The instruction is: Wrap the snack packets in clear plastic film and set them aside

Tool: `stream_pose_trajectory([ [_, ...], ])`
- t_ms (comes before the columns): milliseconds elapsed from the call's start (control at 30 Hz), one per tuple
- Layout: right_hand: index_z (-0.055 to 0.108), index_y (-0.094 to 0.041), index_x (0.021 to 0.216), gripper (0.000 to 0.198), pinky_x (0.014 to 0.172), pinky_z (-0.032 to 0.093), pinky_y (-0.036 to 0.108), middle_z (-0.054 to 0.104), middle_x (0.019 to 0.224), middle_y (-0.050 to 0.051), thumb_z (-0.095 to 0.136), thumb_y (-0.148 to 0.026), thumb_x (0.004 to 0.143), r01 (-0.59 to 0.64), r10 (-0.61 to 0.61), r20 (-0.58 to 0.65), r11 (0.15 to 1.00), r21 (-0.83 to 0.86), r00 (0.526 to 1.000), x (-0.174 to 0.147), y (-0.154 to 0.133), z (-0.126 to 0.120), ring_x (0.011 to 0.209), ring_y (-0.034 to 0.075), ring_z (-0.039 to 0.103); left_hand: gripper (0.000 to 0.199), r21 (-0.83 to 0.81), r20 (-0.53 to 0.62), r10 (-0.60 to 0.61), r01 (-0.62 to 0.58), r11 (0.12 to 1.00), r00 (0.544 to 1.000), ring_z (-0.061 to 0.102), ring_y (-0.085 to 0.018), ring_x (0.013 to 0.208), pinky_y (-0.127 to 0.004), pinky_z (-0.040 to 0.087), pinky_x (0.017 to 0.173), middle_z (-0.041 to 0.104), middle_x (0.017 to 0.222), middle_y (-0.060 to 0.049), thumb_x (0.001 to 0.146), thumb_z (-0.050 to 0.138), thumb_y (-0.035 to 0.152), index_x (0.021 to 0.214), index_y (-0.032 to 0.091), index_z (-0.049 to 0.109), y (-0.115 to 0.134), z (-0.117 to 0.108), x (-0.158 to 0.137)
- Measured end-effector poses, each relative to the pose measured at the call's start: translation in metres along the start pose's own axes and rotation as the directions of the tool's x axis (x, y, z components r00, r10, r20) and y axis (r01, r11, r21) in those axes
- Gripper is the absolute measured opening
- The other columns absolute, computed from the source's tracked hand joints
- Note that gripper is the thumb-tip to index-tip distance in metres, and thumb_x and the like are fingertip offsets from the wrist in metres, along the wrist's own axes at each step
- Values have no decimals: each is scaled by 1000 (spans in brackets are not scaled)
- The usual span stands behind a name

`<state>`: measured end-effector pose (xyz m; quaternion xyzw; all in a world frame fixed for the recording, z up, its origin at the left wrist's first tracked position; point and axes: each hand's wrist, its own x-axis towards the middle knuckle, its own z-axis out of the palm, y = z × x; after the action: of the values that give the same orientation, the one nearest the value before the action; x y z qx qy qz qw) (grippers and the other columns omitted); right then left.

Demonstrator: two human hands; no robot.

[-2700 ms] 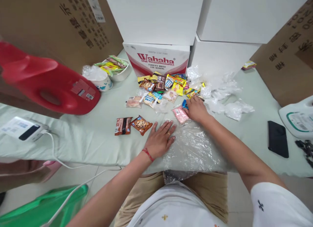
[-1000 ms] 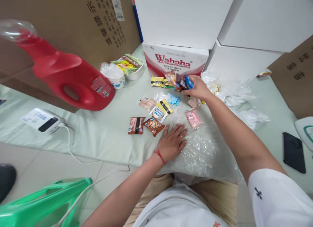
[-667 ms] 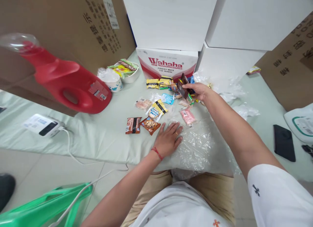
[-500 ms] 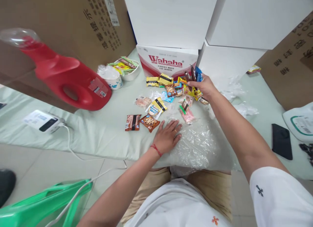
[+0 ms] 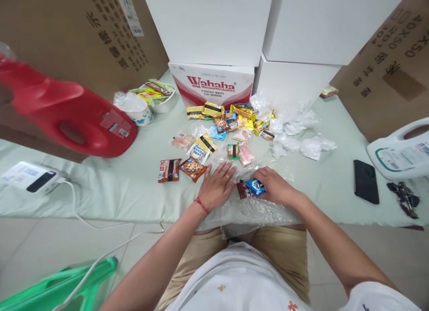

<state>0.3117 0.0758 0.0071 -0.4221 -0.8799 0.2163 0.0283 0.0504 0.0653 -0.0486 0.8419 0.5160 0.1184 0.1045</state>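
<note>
My right hand [image 5: 275,186] is closed round a few small snack packets, a blue packet [image 5: 255,187] and a dark brown packet [image 5: 241,190], low over a clear plastic bag [image 5: 259,212] at the table's front. To its left, my left hand [image 5: 217,184] lies flat with fingers stretched, by the bag's left side. Just left of those fingers are a brown cookie packet [image 5: 192,168] and a brown-red packet [image 5: 169,170]. Beyond both hands lies a loose heap of wrapped snacks, with yellow packets [image 5: 213,109], a pink packet [image 5: 246,154] and a green-edged packet [image 5: 233,150].
Crumpled clear plastic [image 5: 301,136] lies right of the heap. A Wahaha carton [image 5: 214,85] stands behind. At left are a red jug [image 5: 77,110], a snack bowl [image 5: 164,106], a paper cup [image 5: 139,113] and a white device [image 5: 31,177]; at right, a phone [image 5: 366,181] and keys [image 5: 404,198].
My right hand has come from the back of the heap toward me, carrying the blue and brown packets down over the plastic bag. My left hand stays flat on the table. The view has shifted right.
</note>
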Motion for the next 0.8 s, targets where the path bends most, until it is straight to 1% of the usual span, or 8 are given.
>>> stream_pose_trajectory([
  [100, 63, -21, 111, 44, 89, 47, 39, 65, 109, 9, 85, -43, 80, -15, 27, -79, 989, 144, 997, -4, 14, 4, 103, 28, 56, 61, 28, 21, 21, -21, 999, 1000, 35, -32, 154, -69, 13, 125, 39, 166, -9, 102, 45, 58, 155, 29, 46, 3, -1, 0],
  [200, 63, -22, 112, 44, 87, 46, 37, 64, 104, 7, 83, -46, 82, -43, 78, -156, 976, 215, 985, -9, 18, 1, 101, 27, 55, 63, 37, 31, 4, -5, 999, 999, 35, -32, 154, -69, 12, 125, 37, 168, -9, 100, 47, 61, 155, 29, 45, 5, -1, 1],
  [367, 64, -19, 111, 55, 85, 43, 39, 62, 108, 11, 84, -58, 77, -45, 45, -89, 999, 1, 995, -2, 8, 11, 101, 30, 52, 60, 30, 39, -8, 7, 1000, 999, 34, -32, 155, -68, 9, 125, 35, 168, -8, 100, 52, 51, 156, 30, 44, 7, -1, 1],
  [467, 63, -19, 107, 48, 83, 43, 37, 61, 106, 11, 76, -59, 84, -25, 30, -126, 999, 44, 992, -2, 11, 17, 97, 27, 53, 58, -3, 5, -5, 5, 1000, 1000, 38, -31, 153, -68, 13, 125, 39, 167, -10, 101, 50, 46, 156, 29, 43, 4, 0, 0],
  [533, 61, -19, 105, 39, 82, 43, 36, 61, 102, 9, 68, -55, 92, -31, 64, -243, 990, 137, 968, -4, 18, 13, 94, 25, 54, 55, -57, -41, 4, -6, 998, 999, 42, -31, 151, -66, 19, 124, 42, 165, -11, 103, 47, 44, 155, 28, 44, -2, 1, -2],
  [633, 61, -20, 103, 37, 82, 43, 37, 61, 96, 8, 61, -56, 95, -100, 159, -436, 983, 157, 886, 6, 30, -4, 91, 26, 54, 48, -171, -177, 35, -66, 983, 984, 44, -28, 149, -59, 33, 122, 46, 162, -13, 104, 46, 38, 151, 26, 49, -9, 1, -9],
  [700, 62, -20, 106, 42, 87, 44, 40, 63, 99, 10, 63, -60, 93, -145, 187, -523, 982, 122, 832, 30, 37, -22, 94, 28, 55, 46, -222, -305, 60, -132, 966, 951, 43, -28, 150, -53, 38, 121, 47, 161, -13, 104, 48, 32, 149, 26, 50, -8, -5, -18],
  [800, 60, -19, 126, 61, 101, 41, 49, 65, 119, 15, 73, -62, 85, -143, 181, -552, 983, 112, 814, 77, 45, -52, 113, 34, 56, 48, -244, -432, 98, -221, 944, 897, 46, -28, 146, -53, 38, 121, 51, 156, -12, 102, 53, 28, 150, 29, 49, 3, -20, -40],
])
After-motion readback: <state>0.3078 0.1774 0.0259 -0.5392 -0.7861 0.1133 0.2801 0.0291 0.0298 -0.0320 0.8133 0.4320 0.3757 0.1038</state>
